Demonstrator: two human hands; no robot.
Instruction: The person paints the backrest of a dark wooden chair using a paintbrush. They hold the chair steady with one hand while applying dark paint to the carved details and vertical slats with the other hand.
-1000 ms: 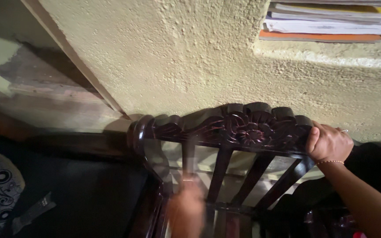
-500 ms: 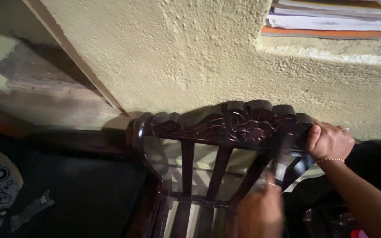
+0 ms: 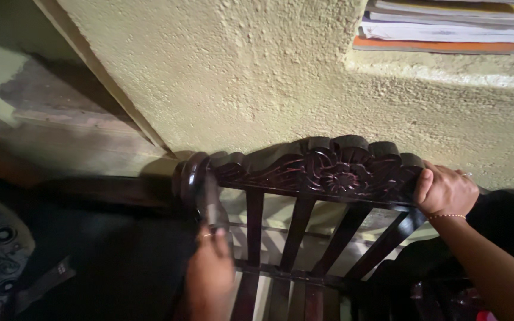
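chair back (image 3: 328, 172): left hand (image 3: 209, 273) moved left, right hand (image 3: 444, 190) holds.

A dark, glossy wooden chair (image 3: 304, 196) stands upright with its back just beside a rough cream wall. Its top rail is scalloped and carved with a flower in the middle and leafy scrolls to each side. Below the rail, several slim slats run down to a cross bar. The left post ends in a rounded, curled knob.
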